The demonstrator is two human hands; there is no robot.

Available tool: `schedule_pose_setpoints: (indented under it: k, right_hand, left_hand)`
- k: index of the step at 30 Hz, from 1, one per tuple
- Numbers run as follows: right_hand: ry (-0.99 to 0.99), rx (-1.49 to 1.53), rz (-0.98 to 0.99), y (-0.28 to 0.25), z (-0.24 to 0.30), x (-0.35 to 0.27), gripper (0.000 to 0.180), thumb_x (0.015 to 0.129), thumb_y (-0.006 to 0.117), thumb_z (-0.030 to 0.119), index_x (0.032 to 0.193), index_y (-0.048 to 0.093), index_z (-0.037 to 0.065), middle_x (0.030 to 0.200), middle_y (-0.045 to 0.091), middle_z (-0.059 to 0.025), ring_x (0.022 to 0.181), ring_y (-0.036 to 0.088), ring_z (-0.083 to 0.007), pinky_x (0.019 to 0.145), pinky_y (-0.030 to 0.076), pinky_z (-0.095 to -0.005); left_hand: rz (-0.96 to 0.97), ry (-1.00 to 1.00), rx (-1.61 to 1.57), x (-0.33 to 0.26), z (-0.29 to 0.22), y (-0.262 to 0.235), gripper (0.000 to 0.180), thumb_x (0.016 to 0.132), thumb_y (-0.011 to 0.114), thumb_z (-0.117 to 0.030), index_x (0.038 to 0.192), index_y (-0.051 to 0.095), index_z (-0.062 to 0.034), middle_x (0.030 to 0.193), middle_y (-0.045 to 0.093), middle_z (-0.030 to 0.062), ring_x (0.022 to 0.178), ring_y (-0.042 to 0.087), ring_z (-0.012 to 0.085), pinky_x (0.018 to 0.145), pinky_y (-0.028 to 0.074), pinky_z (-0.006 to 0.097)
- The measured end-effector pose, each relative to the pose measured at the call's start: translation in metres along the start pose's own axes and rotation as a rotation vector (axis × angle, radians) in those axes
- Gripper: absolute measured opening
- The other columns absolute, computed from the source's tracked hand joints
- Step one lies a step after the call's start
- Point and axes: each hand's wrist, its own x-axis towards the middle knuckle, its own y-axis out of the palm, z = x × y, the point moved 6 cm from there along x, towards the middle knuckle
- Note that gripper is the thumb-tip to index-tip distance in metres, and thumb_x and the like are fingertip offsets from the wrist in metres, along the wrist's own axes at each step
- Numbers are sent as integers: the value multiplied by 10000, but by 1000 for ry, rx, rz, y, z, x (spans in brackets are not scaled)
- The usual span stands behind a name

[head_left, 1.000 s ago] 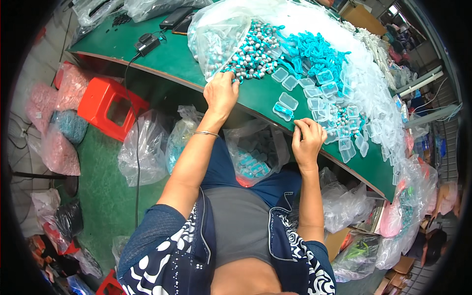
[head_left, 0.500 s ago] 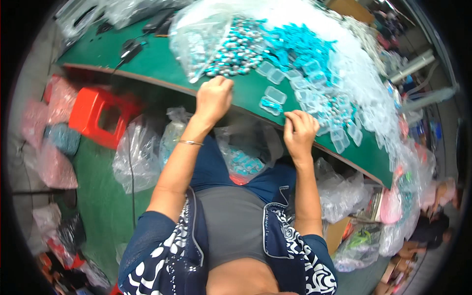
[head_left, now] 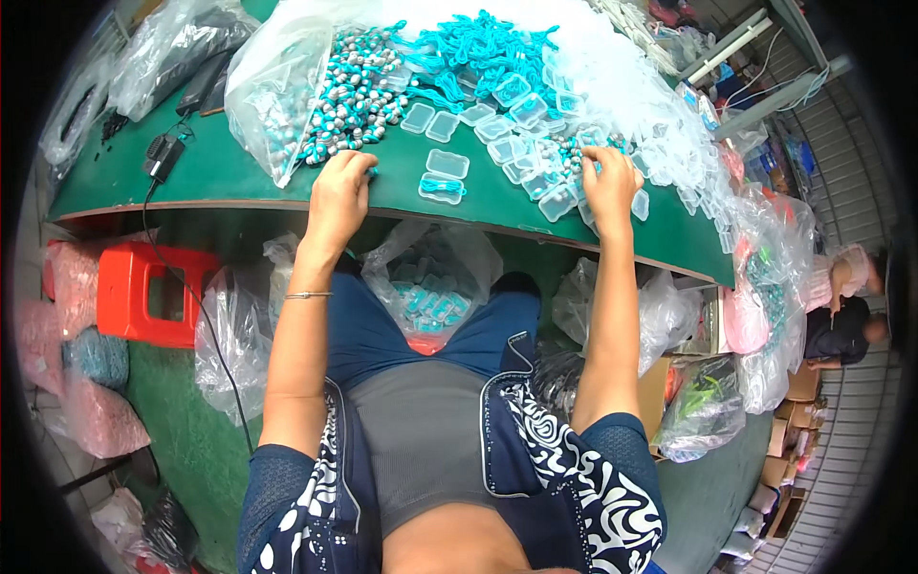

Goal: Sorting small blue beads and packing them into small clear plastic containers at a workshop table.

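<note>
A small, clear plastic box with its hinged lid thrown back (head_left: 442, 188) lies near the front edge of a green tabletop (head_left: 220, 163), a folded bundle of turquoise cord (head_left: 440, 187) resting in its lower half. The box sits between a worker's two bare hands, touched by neither. To its left, the left hand (head_left: 339, 198) hovers at the table's edge with fingers bunched together; a speck of turquoise shows beside the fingertips, though whether they grasp it cannot be told. Well to the right, the right hand (head_left: 612, 191) reaches over a scatter of clear plastic boxes (head_left: 521, 158), thumb and fingers curled beside a small cluster of silver-and-turquoise beads (head_left: 566, 153); whether it has hold of anything cannot be made out.

Beyond the left hand, a heap of silver-and-turquoise beads (head_left: 359, 91) spills beside a translucent plastic bag (head_left: 258, 91). A tangle of turquoise cords (head_left: 478, 48) lies to the right of the heap, behind the boxes. Below the table, a clear plastic bag (head_left: 382, 268) holding boxes with turquoise contents rests between the worker's legs. A red plastic stool (head_left: 121, 297) stands on the green floor at left.
</note>
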Motion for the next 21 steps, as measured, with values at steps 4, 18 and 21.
schedule_pose_setpoints:
  k: [4,18,21]
  right_hand:
    - [-57,-118,80,17,-2,13,116,816,711,164,922,758,165,929,685,-38,988,606,-257,944,345,-490]
    - [-5,-335,201,42,8,38,142,760,755,227,868,761,134,934,689,-71,969,612,-283,916,345,-526]
    - [-14,-194,158,41,7,32,127,776,728,193,890,771,157,980,691,-69,979,614,-277,922,342,-514]
  left_hand:
    - [-23,-129,38,-2,6,1,213,820,661,35,1020,639,-35,944,635,129,807,649,319,715,516,393]
    - [8,-172,27,-8,9,0,179,830,686,-34,1005,650,-46,920,644,116,746,647,308,691,510,395]
    - [12,-162,28,-9,9,-1,179,830,686,-29,1006,652,-42,914,644,124,737,645,309,686,511,391]
